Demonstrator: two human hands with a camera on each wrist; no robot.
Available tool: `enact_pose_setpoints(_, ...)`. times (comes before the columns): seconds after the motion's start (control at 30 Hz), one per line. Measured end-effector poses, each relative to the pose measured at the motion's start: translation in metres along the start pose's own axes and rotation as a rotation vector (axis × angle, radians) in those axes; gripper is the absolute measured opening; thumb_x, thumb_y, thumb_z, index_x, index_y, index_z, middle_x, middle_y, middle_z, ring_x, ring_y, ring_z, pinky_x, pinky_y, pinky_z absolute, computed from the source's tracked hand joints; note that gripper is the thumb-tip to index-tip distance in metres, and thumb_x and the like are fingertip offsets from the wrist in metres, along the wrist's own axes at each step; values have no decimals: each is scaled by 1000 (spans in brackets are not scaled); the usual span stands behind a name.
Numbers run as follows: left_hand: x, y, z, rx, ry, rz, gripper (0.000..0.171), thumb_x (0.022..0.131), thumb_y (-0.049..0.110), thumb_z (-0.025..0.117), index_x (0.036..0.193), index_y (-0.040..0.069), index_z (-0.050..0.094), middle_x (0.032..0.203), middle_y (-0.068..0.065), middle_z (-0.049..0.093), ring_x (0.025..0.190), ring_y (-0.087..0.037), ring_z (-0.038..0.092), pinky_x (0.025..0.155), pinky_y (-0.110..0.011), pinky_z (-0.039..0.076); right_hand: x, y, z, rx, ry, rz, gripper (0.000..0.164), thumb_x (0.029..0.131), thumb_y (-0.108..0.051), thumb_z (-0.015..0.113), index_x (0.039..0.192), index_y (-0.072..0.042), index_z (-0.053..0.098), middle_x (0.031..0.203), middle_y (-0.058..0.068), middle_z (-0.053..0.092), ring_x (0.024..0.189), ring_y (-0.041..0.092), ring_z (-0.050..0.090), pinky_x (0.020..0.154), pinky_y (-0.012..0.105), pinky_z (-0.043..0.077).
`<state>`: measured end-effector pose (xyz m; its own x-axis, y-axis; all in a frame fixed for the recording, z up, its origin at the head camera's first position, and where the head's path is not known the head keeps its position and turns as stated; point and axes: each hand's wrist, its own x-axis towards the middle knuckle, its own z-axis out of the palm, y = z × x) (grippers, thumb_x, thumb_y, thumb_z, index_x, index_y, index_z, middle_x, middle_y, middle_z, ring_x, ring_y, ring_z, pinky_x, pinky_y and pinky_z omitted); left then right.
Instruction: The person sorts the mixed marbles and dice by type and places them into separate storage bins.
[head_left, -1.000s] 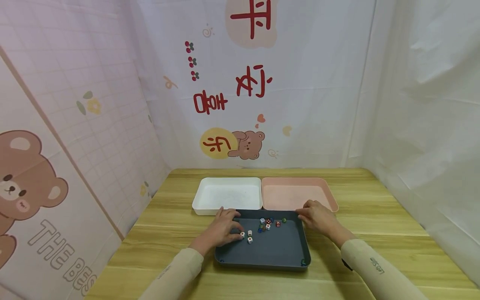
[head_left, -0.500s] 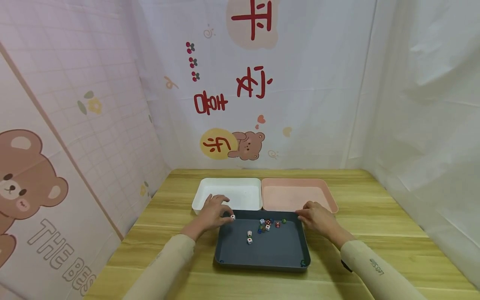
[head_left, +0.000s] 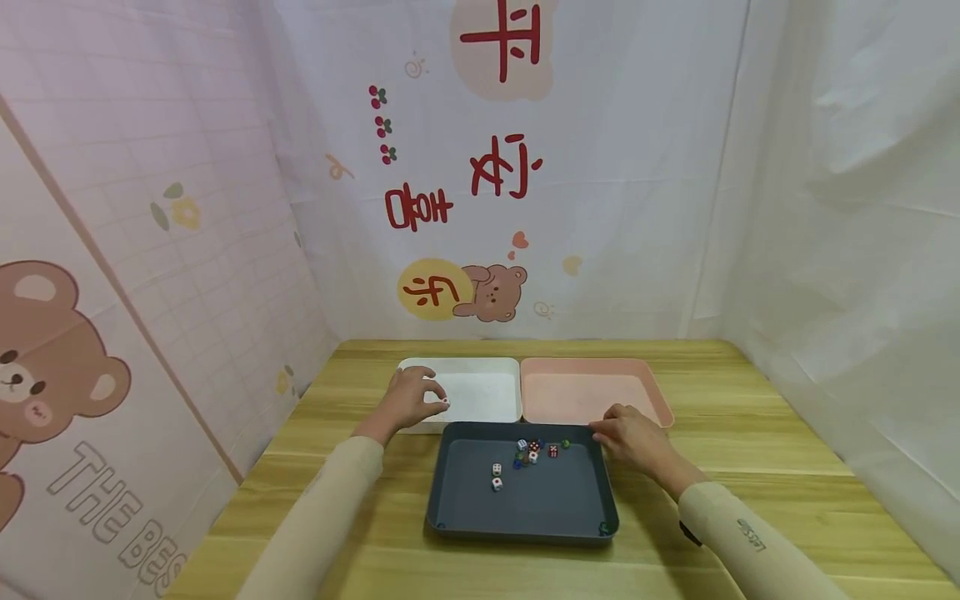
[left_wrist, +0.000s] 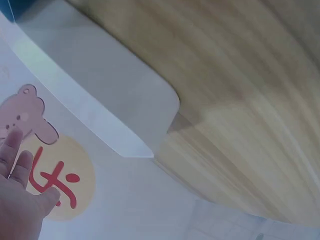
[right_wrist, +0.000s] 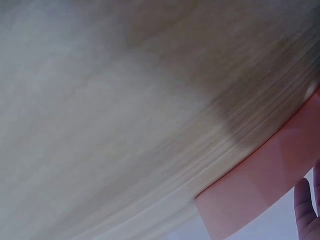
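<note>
My left hand [head_left: 407,398] pinches a small white die [head_left: 446,402] with a red dot between thumb and fingertips, above the white tray [head_left: 483,396]. The left wrist view shows part of that hand [left_wrist: 22,200] near the tray's outer wall, with the die out of sight. My right hand [head_left: 633,435] grips the far right corner of the dark grey tray [head_left: 525,512] at its rim. Inside lie two white dice [head_left: 497,477] near the middle and a cluster of white, red and other small coloured dice [head_left: 527,454] towards the back. Tiny dark pieces sit in the near corners.
A pink tray [head_left: 592,392] stands beside the white one, both just behind the dark grey tray. All rest on a wood-grain table [head_left: 750,467]. A printed white cloth [head_left: 622,167] hangs behind the table and along its sides.
My left hand has lifted the white die out of the dark grey tray and carried it back and left over the white tray. The right hand has stayed at the corner.
</note>
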<state>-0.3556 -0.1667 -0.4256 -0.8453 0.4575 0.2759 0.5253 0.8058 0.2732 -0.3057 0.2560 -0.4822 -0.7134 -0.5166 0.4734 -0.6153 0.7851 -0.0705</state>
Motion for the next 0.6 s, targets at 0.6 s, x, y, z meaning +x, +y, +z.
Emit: enact_pose_setpoints(0.6,40,-24,14,31,-84,-129,13,91,29,74,95,17,77,129,-15,57,128,-36,45,110,-59,26,-1,2,2,24,12,-8,18,88,-14,75,104,-6,78,90,6,63,82,25,60,74,41,52)
